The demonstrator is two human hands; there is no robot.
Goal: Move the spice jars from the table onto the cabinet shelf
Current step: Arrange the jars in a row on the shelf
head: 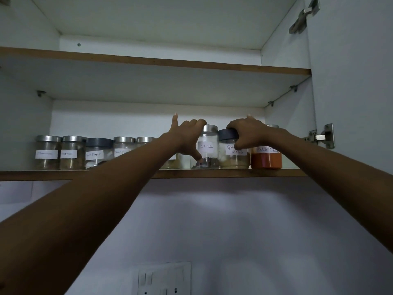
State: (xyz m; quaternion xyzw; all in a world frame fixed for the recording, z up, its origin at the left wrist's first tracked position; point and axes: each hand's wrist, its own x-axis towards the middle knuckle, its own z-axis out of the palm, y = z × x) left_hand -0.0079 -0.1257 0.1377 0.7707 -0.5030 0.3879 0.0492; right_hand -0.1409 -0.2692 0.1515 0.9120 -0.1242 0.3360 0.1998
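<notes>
**Overhead, both hands were on jars at the shelf**

Up in the open cabinet, the spice jars stood in a row along the front of the lower shelf (234, 173). The left hand (187, 137) held the cloves jar (209, 153). Its grip was pinched on the jar, with curled fingers over the silver lid and the thumb pressed low on the glass front, while the forefinger stuck straight up. Just beside it, the right hand (248, 133) was on the masala jar (234, 160), its grip wrapped round the dark lid (228, 134) from the right, thumb down over the label. Both jars stood upright on the shelf, touching or nearly so. The chilli jar (266, 159), full of red powder, sat just right of the masala jar, partly behind the right wrist. To the left of the left forearm stood more labelled jars, among them the pepper jar (97, 154) with a dark lid; the rest had silver lids. The upper shelf (148, 61) ran above. The cabinet door (350, 81) hung open at right, and a switch plate (163, 277) sat on the wall below.
</notes>
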